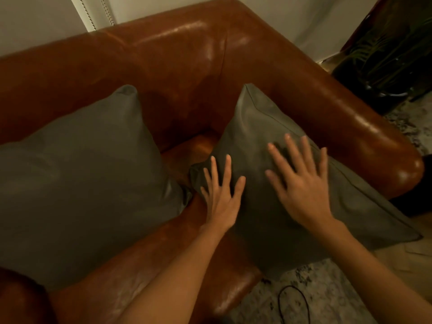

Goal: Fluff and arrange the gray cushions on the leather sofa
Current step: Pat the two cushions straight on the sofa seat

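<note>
Now we press both flat, open hands, left hand (222, 197) and right hand (301, 190), gripping nothing, evenly across the right square gray fabric cushion (268, 127) against the brown leather sofa (177, 54) arm.

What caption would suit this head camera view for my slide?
Both hands, left and right, press flat on the right gray cushion against the leather sofa arm; second cushion alongside.
</note>
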The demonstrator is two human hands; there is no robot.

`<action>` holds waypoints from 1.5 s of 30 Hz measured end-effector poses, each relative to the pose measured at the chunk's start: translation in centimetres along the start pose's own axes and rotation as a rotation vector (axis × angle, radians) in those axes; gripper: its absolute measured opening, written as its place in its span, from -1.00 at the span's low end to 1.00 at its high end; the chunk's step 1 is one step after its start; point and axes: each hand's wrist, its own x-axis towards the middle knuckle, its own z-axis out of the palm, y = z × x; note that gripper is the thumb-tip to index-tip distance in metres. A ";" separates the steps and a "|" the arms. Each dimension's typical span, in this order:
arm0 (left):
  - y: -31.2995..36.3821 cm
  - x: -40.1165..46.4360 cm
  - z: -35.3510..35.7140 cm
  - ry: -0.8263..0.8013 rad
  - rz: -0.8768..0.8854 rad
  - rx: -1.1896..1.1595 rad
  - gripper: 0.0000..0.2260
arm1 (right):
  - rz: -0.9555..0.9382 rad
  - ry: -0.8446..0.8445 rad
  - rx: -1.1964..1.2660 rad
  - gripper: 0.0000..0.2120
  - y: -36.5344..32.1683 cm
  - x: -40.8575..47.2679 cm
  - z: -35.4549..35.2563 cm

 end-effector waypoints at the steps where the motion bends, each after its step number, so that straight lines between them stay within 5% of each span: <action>1: -0.1 1.0 0.0 -0.027 -0.001 -0.010 -0.48 | -0.042 -0.042 -0.051 -0.46 0.1 -0.3 0.7; 15: -1.0 4.3 3.9 0.089 0.098 0.203 -0.39 | -0.026 0.065 -0.144 -0.53 1.5 0.0 3.2; 22: -1.0 4.9 4.7 0.143 0.186 0.317 -0.36 | -0.314 -0.091 -0.218 -0.48 2.8 -3.7 3.2; 29: -1.3 5.3 3.2 -0.003 0.150 0.370 -0.35 | -0.269 -0.162 -0.226 -0.46 2.7 -3.3 4.3; 33: -3.1 4.1 -0.8 -0.058 0.288 0.496 -0.37 | -0.227 -0.121 -0.152 -0.48 1.4 -3.3 3.4; 41: -11.6 -1.6 -14.2 0.359 0.468 0.707 -0.49 | -0.085 0.079 0.345 -0.69 -8.9 2.2 3.1; 45: -15.7 -5.5 -21.8 0.693 0.210 0.756 -0.52 | -0.160 0.040 0.640 -0.61 -18.6 6.3 2.5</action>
